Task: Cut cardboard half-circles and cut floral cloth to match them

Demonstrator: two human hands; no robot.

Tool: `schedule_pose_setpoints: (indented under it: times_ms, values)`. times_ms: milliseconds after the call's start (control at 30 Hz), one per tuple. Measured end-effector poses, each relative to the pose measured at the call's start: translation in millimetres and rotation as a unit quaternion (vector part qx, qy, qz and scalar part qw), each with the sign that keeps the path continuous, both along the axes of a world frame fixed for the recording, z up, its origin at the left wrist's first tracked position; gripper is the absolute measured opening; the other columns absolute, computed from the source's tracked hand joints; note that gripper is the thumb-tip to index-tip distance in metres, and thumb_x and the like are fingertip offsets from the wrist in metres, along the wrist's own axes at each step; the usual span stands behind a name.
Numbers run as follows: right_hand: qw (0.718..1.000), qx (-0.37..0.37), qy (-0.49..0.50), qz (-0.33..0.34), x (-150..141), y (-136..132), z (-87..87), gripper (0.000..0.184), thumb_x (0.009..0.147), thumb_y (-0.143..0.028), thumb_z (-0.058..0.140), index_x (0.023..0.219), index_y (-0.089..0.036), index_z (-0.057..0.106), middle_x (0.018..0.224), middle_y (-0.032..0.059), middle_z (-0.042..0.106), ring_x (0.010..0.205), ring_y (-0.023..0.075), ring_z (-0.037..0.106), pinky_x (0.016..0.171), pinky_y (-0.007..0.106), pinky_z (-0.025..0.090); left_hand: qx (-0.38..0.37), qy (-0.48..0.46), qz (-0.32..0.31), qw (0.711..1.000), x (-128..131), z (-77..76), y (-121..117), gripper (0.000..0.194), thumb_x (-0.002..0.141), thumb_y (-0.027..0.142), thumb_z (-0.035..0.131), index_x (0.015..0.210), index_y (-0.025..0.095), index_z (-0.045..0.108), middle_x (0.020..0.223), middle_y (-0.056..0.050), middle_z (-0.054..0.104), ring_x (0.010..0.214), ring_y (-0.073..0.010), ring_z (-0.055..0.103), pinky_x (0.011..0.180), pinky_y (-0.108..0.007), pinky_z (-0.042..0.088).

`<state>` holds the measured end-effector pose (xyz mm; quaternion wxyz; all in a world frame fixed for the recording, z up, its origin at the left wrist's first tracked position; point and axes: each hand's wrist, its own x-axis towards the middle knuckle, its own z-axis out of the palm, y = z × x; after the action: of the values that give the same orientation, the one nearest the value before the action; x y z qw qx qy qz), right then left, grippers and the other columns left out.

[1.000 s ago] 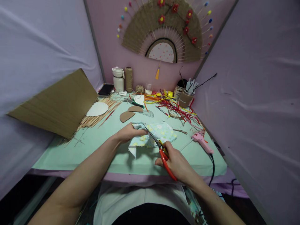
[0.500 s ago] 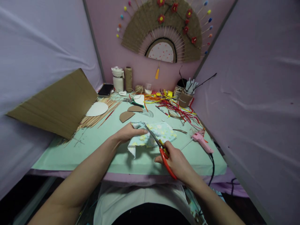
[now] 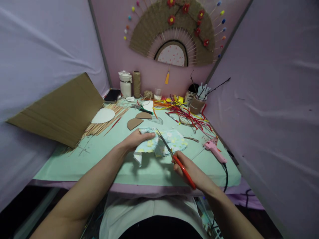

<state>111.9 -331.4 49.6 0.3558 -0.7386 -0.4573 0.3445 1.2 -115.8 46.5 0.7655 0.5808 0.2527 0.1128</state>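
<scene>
Just above the front of the table, my left hand (image 3: 137, 139) pinches a light blue floral fabric (image 3: 171, 137) near its far edge, thumb on top. One corner of the cloth droops below that hand. My right hand (image 3: 188, 166) is closed round the red handles of a pair of scissors (image 3: 185, 172), whose blades point away and to the left. The blades lie along a cut that splits the cloth into a left part in my left hand and a right part beside it. Whether the two parts still join at the far edge I cannot make out.
A pink glue gun (image 3: 215, 151) with a black cord lies at right. Cardboard half-discs (image 3: 135, 124), a protractor (image 3: 157, 120) and red pipe cleaners (image 3: 191, 118) are farther back. A large cardboard sheet (image 3: 59, 109) leans at left over thin wooden sticks (image 3: 106, 124).
The scissor blades have closed and the handles have come together, tilting a little to the right. My left hand has lifted its part of the fabric slightly, and the gap between the parts is wider.
</scene>
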Motion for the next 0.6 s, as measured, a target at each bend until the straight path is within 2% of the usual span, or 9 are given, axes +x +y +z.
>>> schedule_pose_setpoints:
  times_ms: [267, 600]
  values:
    - [0.996, -0.048, -0.076, -0.015, -3.8, 1.2, -3.5, 0.025, 0.076, -0.028, 0.057, 0.084, -0.024, 0.034, 0.071, -0.0052, 0.051, 0.065, 0.0147, 0.047, 0.059, 0.025, 0.033, 0.067, -0.04, -0.02, 0.997, 1.3, -6.5, 0.8, 0.036, 0.058, 0.039, 0.083, 0.083, 0.016, 0.071, 0.078, -0.003, 0.072, 0.076, -0.0198, 0.065, 0.073, -0.03, 0.051]
    - [0.991, -0.06, -0.105, -0.049, -10.2, 6.1, -0.5, 0.035, 0.075, -0.038, 0.064, 0.082, -0.025, 0.033, 0.07, -0.0044, 0.054, 0.062, 0.0151, 0.046, 0.057, 0.025, 0.03, 0.094, -0.053, -0.051, 0.993, 0.3, -8.2, 1.5, 0.045, 0.059, 0.042, 0.082, 0.092, 0.014, 0.071, 0.096, -0.007, 0.073, 0.086, -0.0238, 0.066, 0.08, -0.034, 0.052]
